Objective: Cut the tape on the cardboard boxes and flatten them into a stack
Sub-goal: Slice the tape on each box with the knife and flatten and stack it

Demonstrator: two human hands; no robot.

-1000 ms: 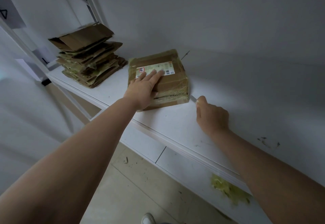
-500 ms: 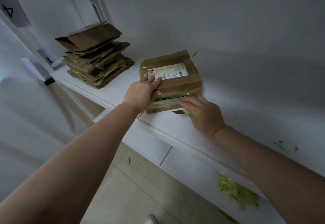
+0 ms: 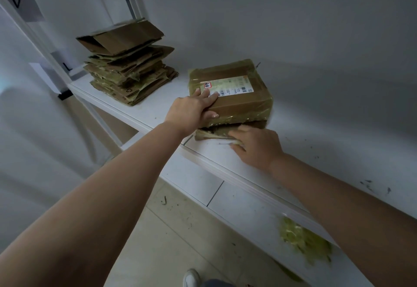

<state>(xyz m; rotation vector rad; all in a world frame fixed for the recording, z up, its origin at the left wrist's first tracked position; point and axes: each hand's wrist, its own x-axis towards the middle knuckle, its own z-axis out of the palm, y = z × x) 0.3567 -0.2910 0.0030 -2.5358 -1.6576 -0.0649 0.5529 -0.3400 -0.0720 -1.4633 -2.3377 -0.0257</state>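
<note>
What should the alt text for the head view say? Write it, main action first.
A person's left hand steadies a taped cardboard box on a white shelf while the right hand works at the tape along its lower front edge. A stack of flattened boxes sits further left.
</note>
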